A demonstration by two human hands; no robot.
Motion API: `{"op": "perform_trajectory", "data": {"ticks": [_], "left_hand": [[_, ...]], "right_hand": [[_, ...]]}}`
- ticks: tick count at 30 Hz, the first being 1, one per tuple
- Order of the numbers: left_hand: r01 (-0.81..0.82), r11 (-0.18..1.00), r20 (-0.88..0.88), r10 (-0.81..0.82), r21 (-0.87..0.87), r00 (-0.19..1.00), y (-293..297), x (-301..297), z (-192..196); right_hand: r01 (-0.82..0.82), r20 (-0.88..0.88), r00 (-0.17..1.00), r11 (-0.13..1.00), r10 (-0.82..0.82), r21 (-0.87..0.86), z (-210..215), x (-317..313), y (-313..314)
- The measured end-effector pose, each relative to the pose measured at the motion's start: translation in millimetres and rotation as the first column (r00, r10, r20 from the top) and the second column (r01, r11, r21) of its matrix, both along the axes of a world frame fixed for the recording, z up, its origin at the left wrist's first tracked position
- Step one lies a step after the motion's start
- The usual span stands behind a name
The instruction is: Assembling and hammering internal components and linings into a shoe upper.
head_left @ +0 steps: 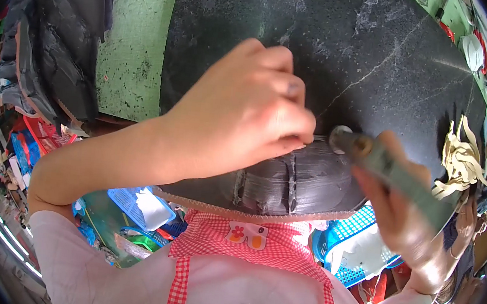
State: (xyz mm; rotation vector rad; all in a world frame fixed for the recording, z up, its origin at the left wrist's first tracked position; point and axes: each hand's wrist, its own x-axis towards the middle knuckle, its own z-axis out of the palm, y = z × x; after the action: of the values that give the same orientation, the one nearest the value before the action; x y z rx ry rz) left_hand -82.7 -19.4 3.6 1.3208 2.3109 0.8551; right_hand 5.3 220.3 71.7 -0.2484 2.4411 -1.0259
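Observation:
A shiny black leather-like piece with raised ridges and a pinkish-brown edge lies at the near side of the dark work board. My left hand is closed, its thumb and fingertips pinched at the far edge of this piece. My right hand grips a hammer with a grey-green head, blurred by motion. Its round pale face is beside the piece's far right edge, close to my left fingertips. Whether it touches the piece I cannot tell. The handle is mostly hidden under the head and hand.
Stacked dark leather-like pieces stand at the left by a green surface. Cream strips lie at the right. Blue baskets with white pieces sit below the board. At the right edge another person's hand shows.

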Motion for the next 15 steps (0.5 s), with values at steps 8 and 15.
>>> {"op": "perform_trajectory", "data": {"ticks": [8,15], "left_hand": [[0.106,0.991,-0.018,-0.105,0.087,0.994,-8,-9,-4],[0.068,0.977,-0.156,-0.036,0.203,0.987,-18,-10,-10]], "right_hand": [[-0.046,0.039,0.998,0.998,0.047,-0.041,-6,3,-5],[-0.099,0.009,0.995,0.993,0.098,0.061,-13,10,-16]]}}
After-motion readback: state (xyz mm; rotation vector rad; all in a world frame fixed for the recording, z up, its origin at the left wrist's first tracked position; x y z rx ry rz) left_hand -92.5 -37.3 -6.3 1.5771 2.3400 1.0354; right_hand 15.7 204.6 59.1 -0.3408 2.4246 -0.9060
